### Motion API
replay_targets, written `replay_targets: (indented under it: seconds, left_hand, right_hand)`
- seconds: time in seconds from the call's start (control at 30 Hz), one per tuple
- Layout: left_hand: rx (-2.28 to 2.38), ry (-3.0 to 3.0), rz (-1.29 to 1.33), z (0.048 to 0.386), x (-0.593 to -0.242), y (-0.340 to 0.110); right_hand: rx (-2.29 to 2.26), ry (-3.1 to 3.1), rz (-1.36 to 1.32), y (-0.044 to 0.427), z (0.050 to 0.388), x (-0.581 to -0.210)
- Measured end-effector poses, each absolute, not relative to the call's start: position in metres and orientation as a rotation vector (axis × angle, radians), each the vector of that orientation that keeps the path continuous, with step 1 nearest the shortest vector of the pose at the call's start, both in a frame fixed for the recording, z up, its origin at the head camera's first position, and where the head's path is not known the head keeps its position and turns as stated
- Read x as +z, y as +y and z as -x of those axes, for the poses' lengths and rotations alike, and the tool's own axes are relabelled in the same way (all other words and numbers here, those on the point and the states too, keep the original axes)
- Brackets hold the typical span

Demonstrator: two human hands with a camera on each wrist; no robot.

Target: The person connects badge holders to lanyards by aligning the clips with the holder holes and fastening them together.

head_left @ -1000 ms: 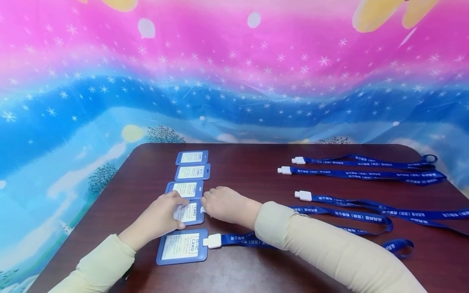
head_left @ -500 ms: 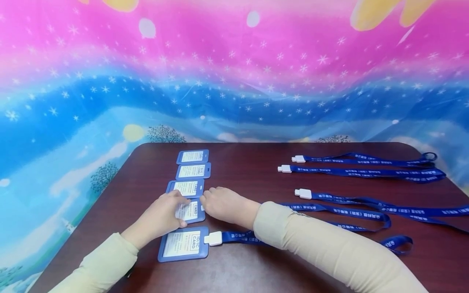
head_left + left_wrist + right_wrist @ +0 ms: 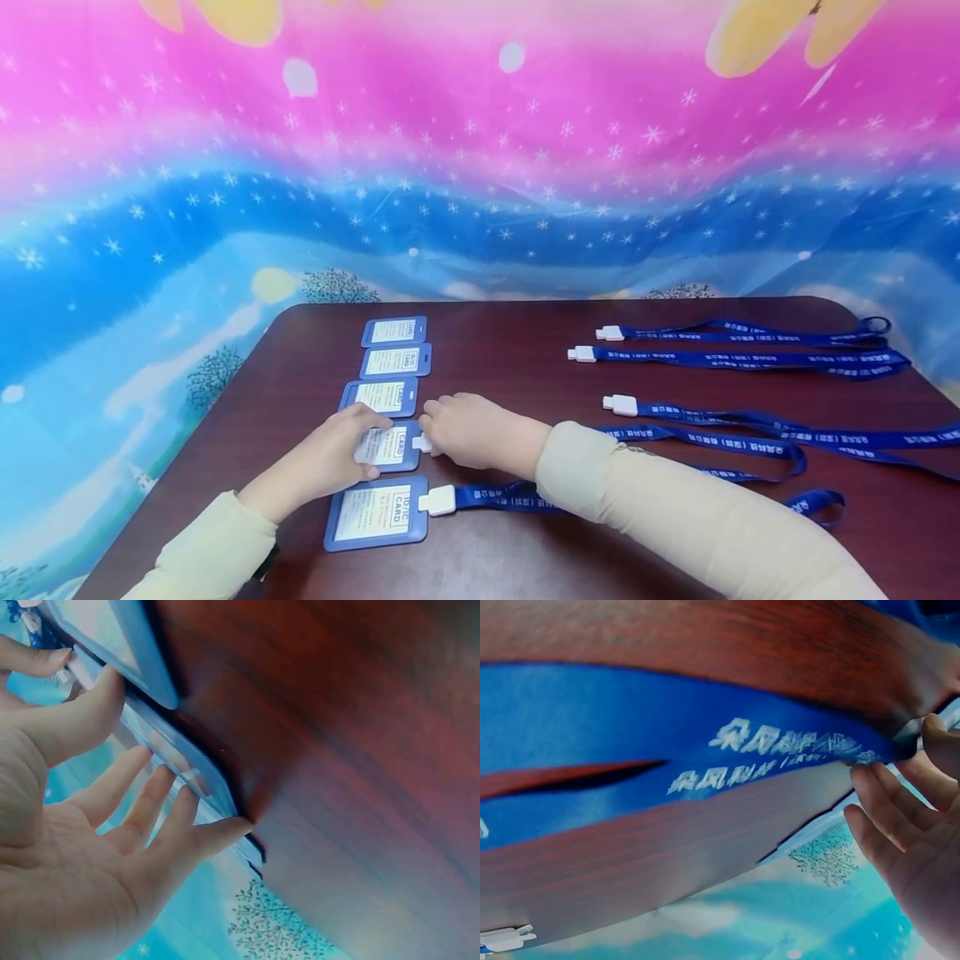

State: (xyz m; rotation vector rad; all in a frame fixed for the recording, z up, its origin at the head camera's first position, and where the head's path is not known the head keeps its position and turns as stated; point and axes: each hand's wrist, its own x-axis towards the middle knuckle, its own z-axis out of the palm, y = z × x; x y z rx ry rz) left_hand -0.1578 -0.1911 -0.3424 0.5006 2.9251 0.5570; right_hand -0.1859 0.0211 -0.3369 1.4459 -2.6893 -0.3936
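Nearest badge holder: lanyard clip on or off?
On, it appears: the white clip overlaps the edge of the nearest holder; latching isn't clear.

smooth plastic badge holder (image 3: 393, 450), glossy wood-grained table (image 3: 502, 358)

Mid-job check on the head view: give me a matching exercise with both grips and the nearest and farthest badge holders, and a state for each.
1. Left grip
2. Right grip
3. Nearest badge holder
4. Farthest badge holder

A. Has a square white clip at its edge
B. Holding the second-nearest badge holder
C. No clip at its edge
D. Holding a half-hidden white clip

Pairs: 1-B, 2-D, 3-A, 4-C
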Motion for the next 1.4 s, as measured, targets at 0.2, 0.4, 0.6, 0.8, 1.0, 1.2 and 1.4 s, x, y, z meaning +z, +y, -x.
replay_targets:
  seconds: [0.2,0.4,0.6,0.8,1.0,1.2,1.4]
  left_hand:
    - [0.599,2.899,-0.493,0.155,-0.342,-0.196]
    - [0.572,2.926,-0.539,0.152,-0.342,-0.196]
    - [0.472,3.005,-0.595,0.148,-0.340,-0.192]
    - [0.464,3.037,-0.605,0.146,-0.338,-0.189]
    - [0.464,3.050,-0.602,0.145,-0.338,-0.187]
    - [0.489,3.041,-0.594,0.145,-0.337,-0.187]
    - [0.488,3.045,-0.581,0.145,-0.335,-0.187]
  right_hand:
    - [-0.358,-2.718,-1.433,0.032,0.178,-0.325]
    - [-0.299,-2.708,-1.435,0.051,0.175,-0.318]
    - [-0.287,-2.656,-1.430,0.076,0.177,-0.318]
    - [-0.268,-2.637,-1.419,0.103,0.179,-0.320]
    - [-0.250,-2.623,-1.374,0.129,0.182,-0.322]
    - [-0.204,-2.637,-1.336,0.151,0.182,-0.322]
    - [-0.161,-2.653,-1.307,0.169,0.181,-0.320]
